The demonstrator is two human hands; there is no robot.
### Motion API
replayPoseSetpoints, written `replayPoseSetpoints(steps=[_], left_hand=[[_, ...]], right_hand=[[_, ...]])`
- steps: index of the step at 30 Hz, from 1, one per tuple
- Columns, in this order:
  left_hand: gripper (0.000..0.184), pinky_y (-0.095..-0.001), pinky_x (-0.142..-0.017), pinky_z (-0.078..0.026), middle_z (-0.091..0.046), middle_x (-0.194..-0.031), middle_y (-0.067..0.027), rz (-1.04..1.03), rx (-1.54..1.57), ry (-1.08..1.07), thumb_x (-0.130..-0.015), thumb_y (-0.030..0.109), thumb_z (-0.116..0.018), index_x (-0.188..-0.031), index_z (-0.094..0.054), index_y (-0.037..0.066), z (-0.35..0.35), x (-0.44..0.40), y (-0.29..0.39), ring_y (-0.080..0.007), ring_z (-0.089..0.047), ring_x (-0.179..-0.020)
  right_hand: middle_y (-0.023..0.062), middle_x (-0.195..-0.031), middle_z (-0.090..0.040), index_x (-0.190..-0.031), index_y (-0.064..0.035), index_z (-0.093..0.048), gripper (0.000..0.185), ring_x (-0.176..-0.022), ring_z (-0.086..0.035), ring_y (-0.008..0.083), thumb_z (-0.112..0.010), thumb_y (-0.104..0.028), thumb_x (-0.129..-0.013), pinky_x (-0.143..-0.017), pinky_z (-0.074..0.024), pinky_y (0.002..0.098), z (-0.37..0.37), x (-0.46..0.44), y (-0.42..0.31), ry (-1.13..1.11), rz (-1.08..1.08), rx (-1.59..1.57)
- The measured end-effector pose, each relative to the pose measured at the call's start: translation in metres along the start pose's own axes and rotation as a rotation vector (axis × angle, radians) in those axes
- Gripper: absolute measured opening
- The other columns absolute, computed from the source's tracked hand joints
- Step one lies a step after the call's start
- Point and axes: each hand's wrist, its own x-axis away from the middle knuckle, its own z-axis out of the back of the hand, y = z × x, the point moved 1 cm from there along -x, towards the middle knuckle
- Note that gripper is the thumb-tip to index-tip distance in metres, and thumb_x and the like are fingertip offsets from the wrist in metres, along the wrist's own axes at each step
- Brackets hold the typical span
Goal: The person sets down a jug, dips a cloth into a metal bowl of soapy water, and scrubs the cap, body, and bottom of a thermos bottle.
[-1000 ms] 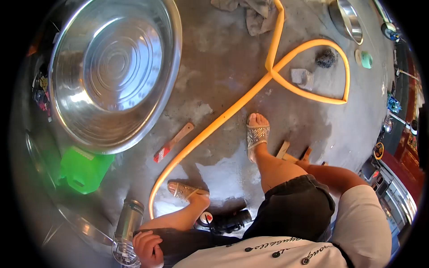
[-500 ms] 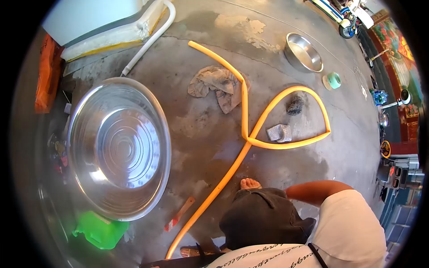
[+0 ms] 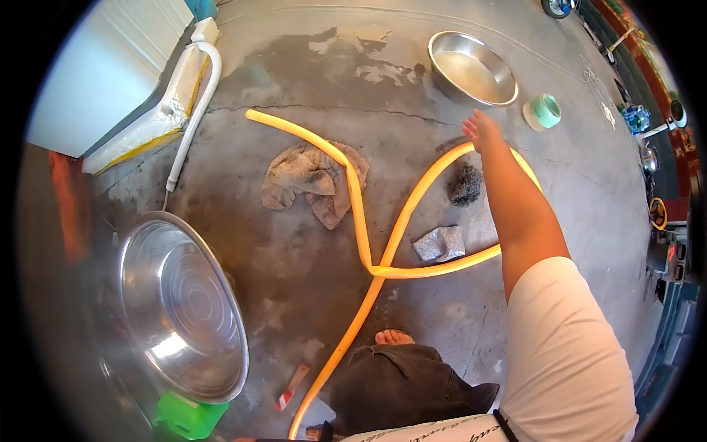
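Note:
My right hand (image 3: 482,131) reaches out with its fingers apart and nothing in them, over the top of the loop of a yellow hose (image 3: 416,195). Just beyond it stands a steel basin (image 3: 473,72), and to its right a green-topped container (image 3: 543,112). Inside the hose loop lie a dark scouring pad (image 3: 466,184) and a grey block (image 3: 440,244). My left hand is out of view.
A brown rag (image 3: 298,175) lies under the hose's end. At the left are a large steel basin (image 3: 184,309), a green jug (image 3: 190,416), a white pipe (image 3: 193,118) and a white appliance (image 3: 110,66). A red-tipped brush (image 3: 292,388) lies near my foot.
The view has shifted forward over the floor. My right arm has come up and stretched out toward the smaller steel basin. My left hand, seen earlier at the lower left, has left the view.

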Motion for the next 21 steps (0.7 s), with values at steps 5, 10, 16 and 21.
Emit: replayPoseSetpoints(steps=[5,10,16,21], left_hand=[[0.016,-0.045,-0.093,-0.045,-0.066,-0.104,-0.0144,-0.077,0.001,-0.062,-0.095,0.011,-0.053,-0.101,-0.066,0.004,0.006,-0.01,0.01,-0.0359,-0.059,-0.1],[0.017,-0.0446,-0.092,-0.045,-0.065,-0.105,-0.0166,-0.095,0.068,-0.094,-0.095,0.011,-0.054,-0.104,-0.065,0.002,0.004,-0.02,0.014,-0.0378,-0.059,-0.1],[0.016,-0.044,-0.09,-0.046,-0.065,-0.104,-0.0176,-0.138,0.098,-0.101,-0.095,0.01,-0.054,-0.104,-0.065,0.002,0.008,-0.027,0.026,-0.0374,-0.06,-0.1],[0.016,-0.0438,-0.09,-0.047,-0.065,-0.104,-0.018,-0.136,0.113,-0.087,-0.094,0.01,-0.055,-0.104,-0.065,0.002,0.008,-0.019,0.019,-0.0375,-0.061,-0.099]], right_hand=[[0.0192,-0.12,-0.055,-0.129,-0.0001,-0.045,0.037,-0.107,-0.058,0.0344,-0.056,-0.019,-0.099,-0.088,-0.0532,0.0449,-0.001,-0.033,-0.023,-0.101,-0.017,-0.223],[0.0179,-0.111,-0.059,-0.123,-0.0019,-0.051,0.029,-0.099,-0.061,0.0326,-0.055,-0.021,-0.101,-0.084,-0.0551,0.0466,-0.002,-0.054,-0.021,-0.019,-0.058,-0.279],[0.0161,-0.104,-0.061,-0.112,-0.0011,-0.054,0.02,-0.09,-0.064,0.0284,-0.055,-0.012,-0.096,-0.081,-0.0616,0.0479,0.001,-0.044,0.001,-0.003,-0.028,-0.262],[0.0175,-0.095,-0.063,-0.105,0.005,-0.054,0.018,-0.082,-0.068,0.0294,-0.054,-0.004,-0.09,-0.077,-0.064,0.045,0.012,0.0,0.017,0.007,-0.016,-0.307]])
